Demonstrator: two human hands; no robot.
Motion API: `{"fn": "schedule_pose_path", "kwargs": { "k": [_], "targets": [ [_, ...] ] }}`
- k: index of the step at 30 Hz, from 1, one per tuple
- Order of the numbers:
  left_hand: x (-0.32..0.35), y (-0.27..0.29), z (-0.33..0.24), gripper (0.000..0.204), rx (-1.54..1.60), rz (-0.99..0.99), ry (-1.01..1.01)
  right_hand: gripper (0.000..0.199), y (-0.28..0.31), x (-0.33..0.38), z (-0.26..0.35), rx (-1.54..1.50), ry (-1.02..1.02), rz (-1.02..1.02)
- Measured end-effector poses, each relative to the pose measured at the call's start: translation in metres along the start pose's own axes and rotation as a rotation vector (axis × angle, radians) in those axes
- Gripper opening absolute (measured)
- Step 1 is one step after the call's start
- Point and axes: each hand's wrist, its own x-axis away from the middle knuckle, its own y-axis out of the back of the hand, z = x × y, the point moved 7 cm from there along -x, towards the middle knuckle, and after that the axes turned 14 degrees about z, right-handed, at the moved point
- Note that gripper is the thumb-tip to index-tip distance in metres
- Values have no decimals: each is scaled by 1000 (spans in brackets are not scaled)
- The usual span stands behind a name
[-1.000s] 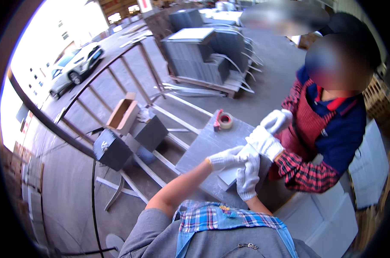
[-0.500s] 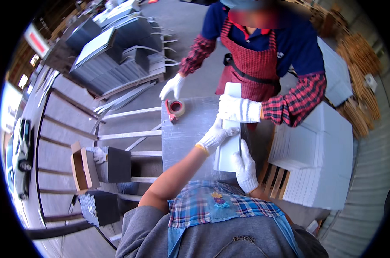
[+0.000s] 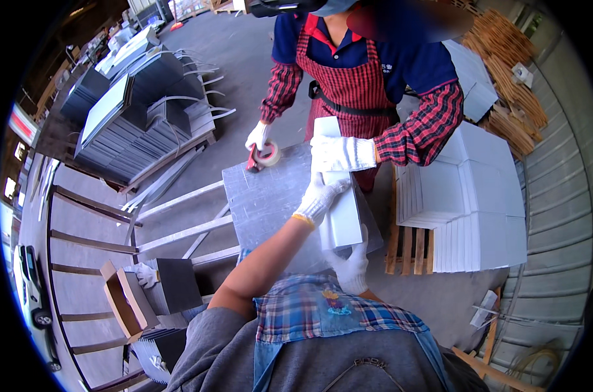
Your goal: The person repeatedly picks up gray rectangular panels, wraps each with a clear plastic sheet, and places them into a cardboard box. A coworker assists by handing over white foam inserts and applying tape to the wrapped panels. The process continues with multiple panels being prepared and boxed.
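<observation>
Fingers [image 3: 336,187] of the left hand [image 3: 319,198], in knitted white, hold the smooth, narrow white panel [image 3: 343,222] over the scuffed grey table [image 3: 260,206]. On my screen, its long axis points at the co-worker [image 3: 352,91], whose glove [image 3: 343,154] hides part. With the right hand [image 3: 352,269] partly hidden at the near end, I can't tell its grip.

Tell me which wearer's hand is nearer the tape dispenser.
Left. The left hand, on the white panel, is below-right of the tape dispenser; the right hand is farther, at the panel's near end.
</observation>
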Motion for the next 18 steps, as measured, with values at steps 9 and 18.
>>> {"fn": "schedule_pose_path", "kwargs": {
  "k": [9,18],
  "targets": [
    [-3,1,-17,91,-64,-26,48,95,-10,-17,-22,161,19,-235],
    [-45,11,-27,81,-83,218,-80,88,-3,-20,-5,183,-96,-207]
  ]
}}
